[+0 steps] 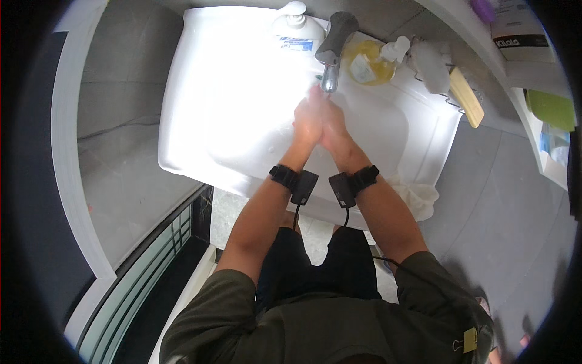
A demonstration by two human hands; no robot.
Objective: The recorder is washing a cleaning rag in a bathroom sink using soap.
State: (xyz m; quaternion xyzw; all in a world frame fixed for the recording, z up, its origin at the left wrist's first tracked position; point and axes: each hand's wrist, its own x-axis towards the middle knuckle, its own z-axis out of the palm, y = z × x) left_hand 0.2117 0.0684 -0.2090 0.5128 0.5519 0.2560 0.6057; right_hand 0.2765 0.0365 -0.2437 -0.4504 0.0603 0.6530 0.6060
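Note:
My left hand [307,121] and my right hand [334,119] touch each other, palms turned inward, over the bowl of a white ceramic washbasin [400,145]. Just beyond the fingertips is the spout of a chrome faucet [337,45]. Glare and blur hide the fingers, and I cannot see whether anything lies between the palms. Behind the basin's bowl, a white pump bottle [298,32] with a blue-printed label stands left of the faucet. To its right sits a clear pump bottle of yellow liquid [372,63].
A wire rack [450,101] at the right back carries a pale yellow block [467,98] and a whitish item [429,66]. A cream cloth [416,198] hangs over the basin's right front rim. White shelving [523,73] lines the right wall. Cables run from black devices on both wrists.

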